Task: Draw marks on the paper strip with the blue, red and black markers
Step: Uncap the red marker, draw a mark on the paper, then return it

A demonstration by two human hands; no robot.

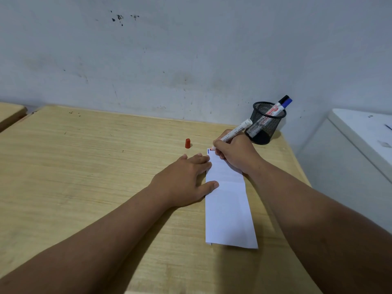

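Scuffed pale wall runs behind a light wooden bench (pixel 84 166) that fills most of the view. On its right half lies a long white paper strip (pixel 229 213), running from near to far, with a fold line across it about a third of the way down from the far end. A short blue mark (pixel 208 151) sits at the strip's far left corner. The right hand (pixel 235 153) rests on the far end of the strip, its grip pinched around a white-barrelled red marker (pixel 233 131), uncapped, tilted up and to the right, with the red tip touching the paper just beside the blue mark. The left hand (pixel 186 181) lies flat, palm down, fingers spread loosely, with the fingertips and thumb pressing on the strip's left edge. A red cap (pixel 187 143) stands upright on the bare bench, left of the strip's far end and apart from both hands. Far right, near the wall, a black mesh pen cup (pixel 265 126) holds 2 capped markers leaning right: a black marker (pixel 283 99) and a blue marker (pixel 286 102). A white unit (pixel 360 132) stands beyond the bench's right edge.
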